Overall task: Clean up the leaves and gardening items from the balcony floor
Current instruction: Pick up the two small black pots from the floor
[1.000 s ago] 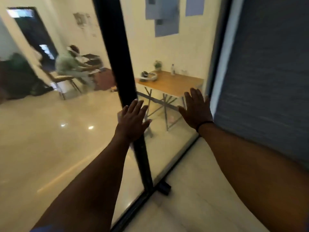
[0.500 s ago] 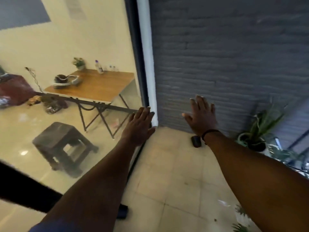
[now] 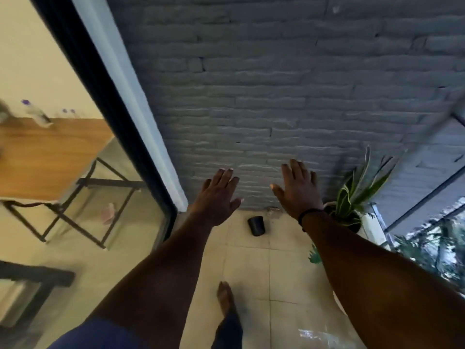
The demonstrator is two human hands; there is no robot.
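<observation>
A small black pot (image 3: 257, 225) lies tipped on the beige tiled balcony floor (image 3: 251, 273) near the grey brick wall. A green leaf (image 3: 314, 256) lies on the tiles to its right, partly behind my right forearm. My left hand (image 3: 216, 197) and my right hand (image 3: 297, 190) are both stretched forward in the air with fingers straight, holding nothing. The pot lies on the floor between and beyond them. My bare foot (image 3: 225, 297) stands on the tiles below.
A potted plant with striped leaves (image 3: 357, 195) stands at the wall's right corner beside a railing (image 3: 427, 195). A glass door with a black frame (image 3: 100, 91) runs along the left; a wooden table (image 3: 45, 152) shows behind it. Something shiny lies at the bottom right (image 3: 317, 336).
My view has swung right and down from the glass door to the balcony floor and brick wall. Both hands stay outstretched and empty. My foot has come into view.
</observation>
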